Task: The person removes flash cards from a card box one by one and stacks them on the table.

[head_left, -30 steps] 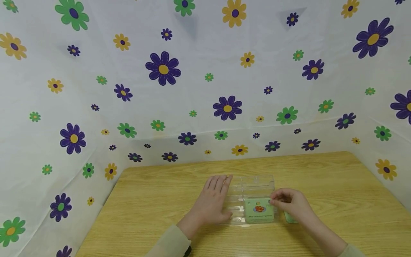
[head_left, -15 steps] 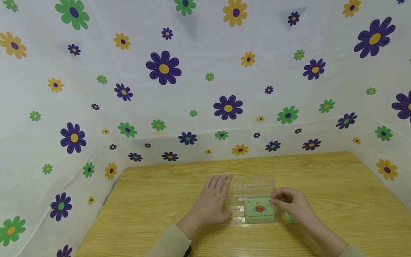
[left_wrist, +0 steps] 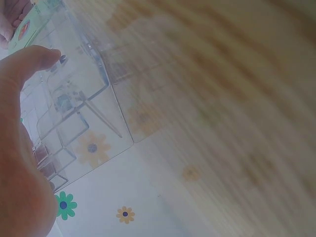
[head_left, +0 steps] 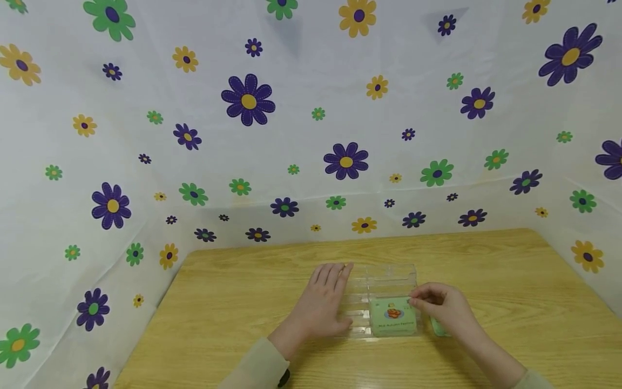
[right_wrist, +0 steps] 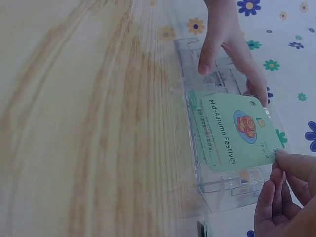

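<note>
A clear plastic card holder [head_left: 391, 281] with stepped slots lies on the wooden table. Over its left part rests my left hand [head_left: 323, 302], its fingers stretched toward the far side and its thumb [left_wrist: 42, 58] on the near side. Between thumb and fingertips, my right hand [head_left: 447, 310] pinches the upper right corner of a green card [right_wrist: 232, 131]. That card is printed "Mid-Autumn Festival" with a picture of a plate of food, and it leans back in the holder's right part. Another green piece [head_left: 439, 327], partly hidden by the right hand, lies on the table to the right.
The wooden table [head_left: 233, 302] spreads around the holder. White cloth [head_left: 291, 140] printed with purple, green and yellow flowers stands behind the table and along both sides. A dark band [head_left: 284, 378] shows at the left sleeve.
The head view has shifted slightly. Both hands keep their places on the holder and the card; the card's tilt looks very slightly different.
</note>
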Available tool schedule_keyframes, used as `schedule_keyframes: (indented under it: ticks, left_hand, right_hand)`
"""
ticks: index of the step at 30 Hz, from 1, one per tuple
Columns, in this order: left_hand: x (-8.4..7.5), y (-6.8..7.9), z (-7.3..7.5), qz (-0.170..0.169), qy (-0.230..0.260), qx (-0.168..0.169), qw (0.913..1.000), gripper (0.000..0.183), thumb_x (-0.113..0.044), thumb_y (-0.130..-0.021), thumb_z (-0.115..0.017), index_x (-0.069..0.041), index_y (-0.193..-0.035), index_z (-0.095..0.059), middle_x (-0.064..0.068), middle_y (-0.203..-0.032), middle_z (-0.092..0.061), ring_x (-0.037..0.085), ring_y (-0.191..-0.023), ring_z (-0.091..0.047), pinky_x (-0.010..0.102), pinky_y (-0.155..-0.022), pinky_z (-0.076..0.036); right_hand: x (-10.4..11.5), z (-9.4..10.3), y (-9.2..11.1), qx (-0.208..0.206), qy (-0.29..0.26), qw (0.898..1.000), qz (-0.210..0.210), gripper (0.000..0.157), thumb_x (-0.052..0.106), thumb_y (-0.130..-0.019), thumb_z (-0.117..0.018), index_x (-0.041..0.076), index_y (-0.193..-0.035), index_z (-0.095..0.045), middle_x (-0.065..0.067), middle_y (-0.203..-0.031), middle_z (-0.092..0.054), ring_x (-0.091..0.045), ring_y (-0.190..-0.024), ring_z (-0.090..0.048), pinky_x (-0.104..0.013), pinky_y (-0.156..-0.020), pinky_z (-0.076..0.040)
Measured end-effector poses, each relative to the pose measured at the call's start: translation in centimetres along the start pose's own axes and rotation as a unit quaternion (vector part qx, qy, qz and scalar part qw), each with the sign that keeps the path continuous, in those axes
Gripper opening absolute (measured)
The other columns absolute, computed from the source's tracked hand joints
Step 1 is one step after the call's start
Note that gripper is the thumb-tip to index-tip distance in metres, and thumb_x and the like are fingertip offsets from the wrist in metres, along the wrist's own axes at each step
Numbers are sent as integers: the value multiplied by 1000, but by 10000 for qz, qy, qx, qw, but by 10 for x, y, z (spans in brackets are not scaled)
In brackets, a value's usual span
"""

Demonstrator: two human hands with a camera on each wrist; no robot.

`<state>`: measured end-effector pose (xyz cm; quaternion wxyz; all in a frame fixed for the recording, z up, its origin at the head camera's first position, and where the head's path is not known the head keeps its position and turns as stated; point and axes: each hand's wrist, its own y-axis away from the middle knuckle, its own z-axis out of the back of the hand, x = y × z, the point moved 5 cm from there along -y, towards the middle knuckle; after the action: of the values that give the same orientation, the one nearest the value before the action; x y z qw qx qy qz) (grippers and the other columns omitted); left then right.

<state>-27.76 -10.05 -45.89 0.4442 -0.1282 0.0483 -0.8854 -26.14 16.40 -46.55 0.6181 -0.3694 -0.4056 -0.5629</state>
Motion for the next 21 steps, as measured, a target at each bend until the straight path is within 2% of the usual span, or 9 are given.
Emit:
schedule_keyframes:
  ticks: [8,17,21]
  left_hand:
    - [0,-1,1,10,-67,101,9999,117,-66,-83,-75,-8,-168,-20,10,-161,-41,27,-147,-41,46,-129,-32]
    - [1,-1,0,-20,-46,-9,10000,118,-65,-81,-78,-7,-167,-22,11,-159,-43,27,-145,-43,46,-128,-34]
    - [0,0,1,-5,-93,71,9999,118,-66,-82,-77,-8,-168,-21,10,-160,-42,27,-145,-42,46,-129,-33]
  right_hand:
    - [4,0,1,-5,-39,10000,-9,14,6,-96,-76,-3,-107,-77,-11,-103,-78,-2,-81,-64,-20,-73,-56]
    - [8,0,3,-78,-77,9999,-33,14,6,-98,-74,-3,-108,-76,-10,-103,-78,-2,-83,-65,-19,-76,-56]
    - [8,0,2,-87,-90,9999,-34,16,8,-99,-73,-3,-110,-75,-9,-103,-78,-2,-83,-64,-19,-75,-56]
